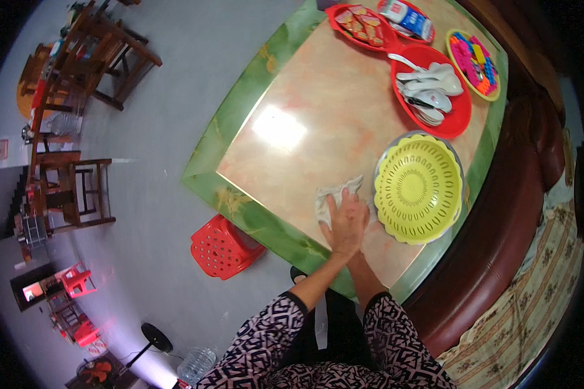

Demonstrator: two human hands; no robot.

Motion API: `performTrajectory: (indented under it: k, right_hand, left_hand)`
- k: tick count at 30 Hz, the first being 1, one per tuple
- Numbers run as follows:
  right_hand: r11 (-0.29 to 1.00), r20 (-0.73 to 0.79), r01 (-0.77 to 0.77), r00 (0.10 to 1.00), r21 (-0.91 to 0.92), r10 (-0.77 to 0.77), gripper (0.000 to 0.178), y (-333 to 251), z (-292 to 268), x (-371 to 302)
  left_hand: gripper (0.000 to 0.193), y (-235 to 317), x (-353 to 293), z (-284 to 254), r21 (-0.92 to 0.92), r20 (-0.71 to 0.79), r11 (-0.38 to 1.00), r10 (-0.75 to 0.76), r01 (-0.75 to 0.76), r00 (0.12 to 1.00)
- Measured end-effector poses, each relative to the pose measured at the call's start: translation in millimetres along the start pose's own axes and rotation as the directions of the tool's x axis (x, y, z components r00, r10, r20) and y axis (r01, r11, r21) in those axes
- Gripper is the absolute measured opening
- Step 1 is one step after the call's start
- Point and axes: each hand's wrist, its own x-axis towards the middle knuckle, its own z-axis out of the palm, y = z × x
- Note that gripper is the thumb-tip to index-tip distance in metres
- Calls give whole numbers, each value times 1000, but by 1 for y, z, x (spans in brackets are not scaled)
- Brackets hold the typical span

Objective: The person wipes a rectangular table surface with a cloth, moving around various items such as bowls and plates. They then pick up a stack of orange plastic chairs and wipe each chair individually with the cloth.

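A crumpled whitish cloth lies on the table under my hands. My left hand presses down on it, with bent, spread fingers over its folds. From the right, my other forearm passes beneath the left wrist; the right hand is mostly hidden there, and its fingers cannot be made out. Just right of the hands rests a round yellow slotted basket with a scalloped rim, set in a pale container. Beyond it is a red tray holding several white spoons.
Red dishes with packets and a yellow-rimmed tray of colourful pieces stand at the far end. A red stool is tucked near the table's left edge. A brown leather sofa runs along the right; wooden chairs stand far left.
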Motion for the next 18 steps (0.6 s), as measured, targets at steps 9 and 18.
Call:
performTrajectory:
  k: [9, 18]
  right_hand:
    - [997, -169, -75, 983, -17, 71, 73, -9, -20, 106]
    - [885, -217, -466, 862, 21, 459, 72, 9, -32, 215]
  left_hand:
    - [44, -117, 88, -146, 470, -567, 883, 286, 19, 773]
    - [55, -132, 98, -163, 601, -517, 786, 242, 147, 821]
